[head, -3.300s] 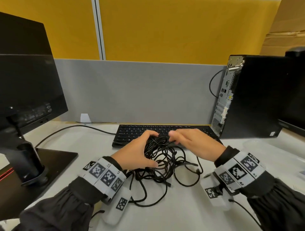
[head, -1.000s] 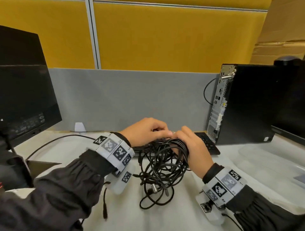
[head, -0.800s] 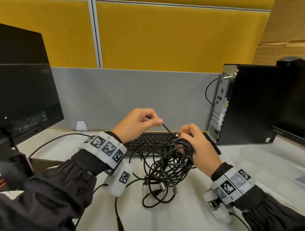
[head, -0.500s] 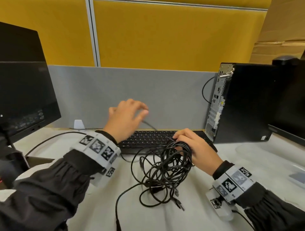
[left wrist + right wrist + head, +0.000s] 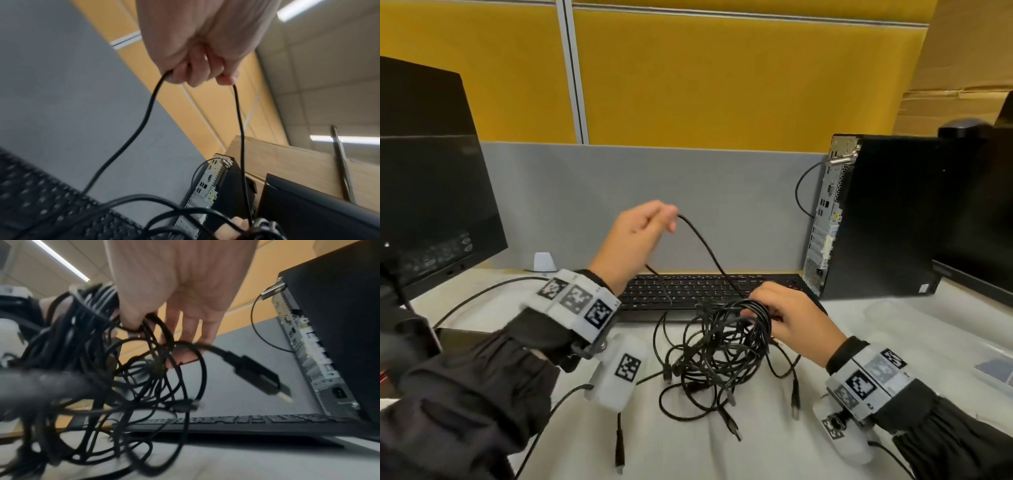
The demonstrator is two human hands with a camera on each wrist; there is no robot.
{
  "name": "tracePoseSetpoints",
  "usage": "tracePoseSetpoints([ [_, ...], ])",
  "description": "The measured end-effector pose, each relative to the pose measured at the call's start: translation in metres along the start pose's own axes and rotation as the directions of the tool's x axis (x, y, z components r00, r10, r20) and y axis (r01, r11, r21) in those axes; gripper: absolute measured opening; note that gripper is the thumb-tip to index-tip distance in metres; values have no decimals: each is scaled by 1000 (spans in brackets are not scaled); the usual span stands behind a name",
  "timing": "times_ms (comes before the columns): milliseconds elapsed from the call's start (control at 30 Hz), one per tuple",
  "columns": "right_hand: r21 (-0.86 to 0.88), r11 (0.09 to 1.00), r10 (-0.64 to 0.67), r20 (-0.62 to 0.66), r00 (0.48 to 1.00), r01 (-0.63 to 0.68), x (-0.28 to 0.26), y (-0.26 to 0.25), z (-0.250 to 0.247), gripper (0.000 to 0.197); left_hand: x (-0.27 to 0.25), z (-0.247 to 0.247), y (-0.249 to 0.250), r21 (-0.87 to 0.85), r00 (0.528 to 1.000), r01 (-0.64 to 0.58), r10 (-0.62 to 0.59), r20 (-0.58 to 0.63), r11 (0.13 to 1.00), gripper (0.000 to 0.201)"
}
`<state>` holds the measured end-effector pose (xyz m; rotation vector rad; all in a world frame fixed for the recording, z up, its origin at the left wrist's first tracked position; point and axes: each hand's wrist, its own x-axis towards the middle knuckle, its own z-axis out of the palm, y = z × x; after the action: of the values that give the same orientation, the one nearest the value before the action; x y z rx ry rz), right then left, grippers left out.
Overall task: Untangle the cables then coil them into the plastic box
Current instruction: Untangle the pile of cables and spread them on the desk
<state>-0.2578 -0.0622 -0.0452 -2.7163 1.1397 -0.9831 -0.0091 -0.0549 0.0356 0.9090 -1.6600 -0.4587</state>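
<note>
Cables [image 5: 717, 356] lie in a black tangle on the white desk [image 5: 774, 455], just in front of the keyboard [image 5: 688, 291], with several plug ends trailing out toward the near edge. Above the keyboard the left hand [image 5: 635, 236] is raised, its grip closed in a pinch on one single strand [image 5: 705, 250] that runs from its fingertips down into the top of the tangle; in the left wrist view the strand [image 5: 239, 129] hangs from the curled fingers [image 5: 197, 73] in two lines. At the keyboard's right end the right hand [image 5: 794, 318] sits low against the tangle, its fingers hooked through the upper loops, so its grip is closed on the bundle; the right wrist view shows the fingers [image 5: 191, 331] threaded among the cables [image 5: 123, 369], with one plug [image 5: 261, 378] sticking out to the right. To the right of the keyboard stands a black computer tower [image 5: 876, 219], its rear ports facing the keyboard. Left of the keyboard is a dark monitor [image 5: 431, 205] on its stand. Behind the keyboard rises a grey partition [image 5: 619, 178] with yellow panels above. Far right of the keyboard, at the desk's edge, lies a clear plastic box [image 5: 989, 363], only partly visible.
</note>
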Motion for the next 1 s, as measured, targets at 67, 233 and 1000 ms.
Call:
tracePoseSetpoints([
  [67,35,998,52,15,999,-52,-1,3,-3,9,-1,-6,-4,-56,992,69,-75,-101,996,36],
  [233,12,988,151,154,976,-155,-6,8,-8,9,7,-25,-21,-226,845,270,-343,-410,936,36],
  [1000,-356,933,142,233,962,-52,7,-29,-12,18,-20,30,37,507,866,-169,-118,486,845,47],
])
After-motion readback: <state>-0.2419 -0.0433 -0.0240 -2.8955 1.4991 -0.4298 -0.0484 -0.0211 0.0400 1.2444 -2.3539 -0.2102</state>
